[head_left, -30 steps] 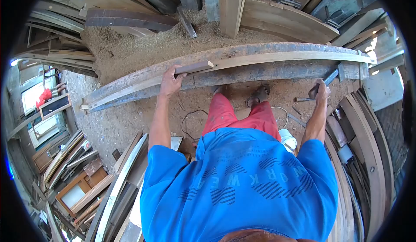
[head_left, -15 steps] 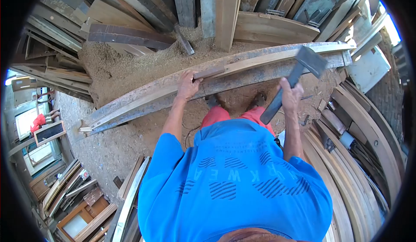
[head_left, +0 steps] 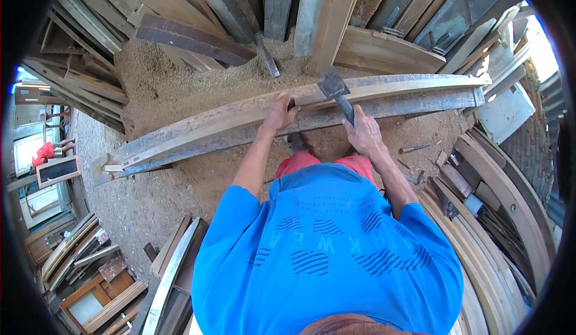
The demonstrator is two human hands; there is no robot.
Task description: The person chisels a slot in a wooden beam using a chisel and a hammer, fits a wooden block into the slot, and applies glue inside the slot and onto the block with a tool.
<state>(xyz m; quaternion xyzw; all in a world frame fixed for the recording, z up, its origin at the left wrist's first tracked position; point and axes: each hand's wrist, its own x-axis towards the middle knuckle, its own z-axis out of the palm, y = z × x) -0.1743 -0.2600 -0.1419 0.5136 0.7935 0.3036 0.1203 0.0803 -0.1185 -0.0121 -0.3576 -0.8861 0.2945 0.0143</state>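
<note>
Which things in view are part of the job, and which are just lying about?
Apparently in use:
wooden block, in the left hand
hammer, in the right hand
pale strip and long timber

Apparently lying about:
sawdust heap
curved planks at right
handled tool on the ground

One left hand (head_left: 281, 114), one right hand (head_left: 365, 133), one hammer (head_left: 333, 86), one hand-held wooden block (head_left: 308, 100), one blue shirt (head_left: 327, 239)

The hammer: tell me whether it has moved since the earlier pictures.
Yes. The hammer, held in the right hand, has moved leftward along the long beam, from near its right end to close by the left hand.
</note>
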